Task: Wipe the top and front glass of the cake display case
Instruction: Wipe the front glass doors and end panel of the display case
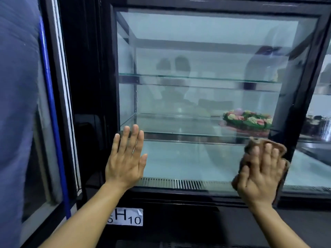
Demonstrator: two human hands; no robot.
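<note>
The cake display case fills the view, its front glass (206, 65) framed in black (179, 193). My left hand (126, 158) lies flat and open against the lower left corner of the glass, fingers up. My right hand (259, 176) presses a brown cloth (279, 147) flat against the lower right of the glass; the cloth shows above and beside my fingers. Inside, glass shelves (179, 134) stand bare except for a flower-decorated cake (249, 120) on the right of the lower shelf. The case's top is out of view.
A white label reading "H10" (125, 217) is stuck on the black base below the glass. A black-framed panel with a blue strip (53, 113) stands at the left. Another glass case (318, 131) adjoins on the right. Reflections of people show in the glass.
</note>
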